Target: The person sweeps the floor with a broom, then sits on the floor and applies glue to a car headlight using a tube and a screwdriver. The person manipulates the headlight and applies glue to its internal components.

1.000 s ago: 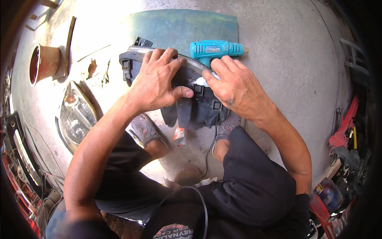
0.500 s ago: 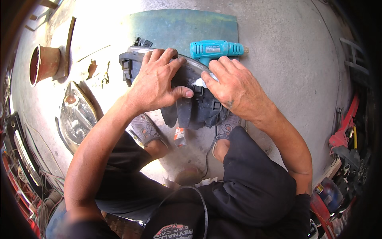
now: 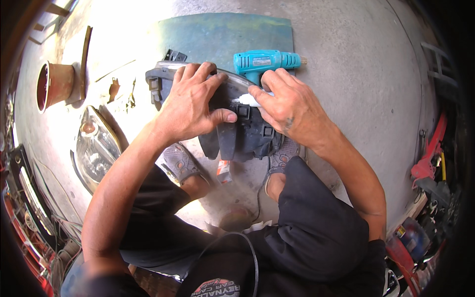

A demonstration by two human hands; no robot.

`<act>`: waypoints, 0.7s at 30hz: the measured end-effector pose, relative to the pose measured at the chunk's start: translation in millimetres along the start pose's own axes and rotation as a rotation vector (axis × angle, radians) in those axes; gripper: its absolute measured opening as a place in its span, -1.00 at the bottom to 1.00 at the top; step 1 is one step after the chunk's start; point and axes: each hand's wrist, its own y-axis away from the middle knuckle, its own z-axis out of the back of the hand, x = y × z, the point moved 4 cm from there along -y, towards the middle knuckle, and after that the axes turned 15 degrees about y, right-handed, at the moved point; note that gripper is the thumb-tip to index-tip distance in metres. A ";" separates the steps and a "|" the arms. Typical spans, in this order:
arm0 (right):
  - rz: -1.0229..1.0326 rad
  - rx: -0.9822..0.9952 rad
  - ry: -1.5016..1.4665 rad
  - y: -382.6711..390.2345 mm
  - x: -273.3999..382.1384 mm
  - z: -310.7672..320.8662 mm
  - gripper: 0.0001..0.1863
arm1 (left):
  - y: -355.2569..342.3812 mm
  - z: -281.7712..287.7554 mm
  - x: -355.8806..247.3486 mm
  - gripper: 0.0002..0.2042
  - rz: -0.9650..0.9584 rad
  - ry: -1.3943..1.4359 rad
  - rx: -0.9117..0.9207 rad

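Note:
A car headlight with a black plastic back housing (image 3: 225, 136) stands tilted between my feet, its clear lens edge along the far side. My left hand (image 3: 195, 101) grips it, fingers over the far rim and thumb spread on the black back. My right hand (image 3: 294, 109) pinches a white tube with a narrow tip (image 3: 250, 99). The tip points left and meets the housing just above a square black clip (image 3: 243, 112), with a whitish mark beside it. My right palm hides most of the tube. Just beyond my right hand lies a turquoise heat gun (image 3: 264, 60).
A greenish flat panel (image 3: 222, 34) lies on the concrete beyond the headlight. Another headlight (image 3: 96, 148) is on the floor at left, below a brown bucket (image 3: 59, 84). A small orange-and-white packet (image 3: 224, 171) lies between my shoes. Tools and a red jack-like part (image 3: 425, 166) crowd the right edge.
My right hand has turned slightly, and the tube's tip has moved a little to the left. More of the white tube shows now. My left hand keeps its grip.

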 end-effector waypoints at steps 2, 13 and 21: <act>0.010 -0.010 0.008 0.1 -0.2 -1.0 -0.61 | -0.2 -0.5 -0.2 0.05 0.004 -0.005 0.002; 0.075 0.013 0.112 -4.8 5.4 1.8 -0.68 | -0.4 -0.2 -0.6 0.04 0.004 0.014 0.001; 0.084 0.021 0.131 -5.7 7.3 3.2 -0.68 | -0.9 -0.8 0.6 0.04 0.006 0.012 0.010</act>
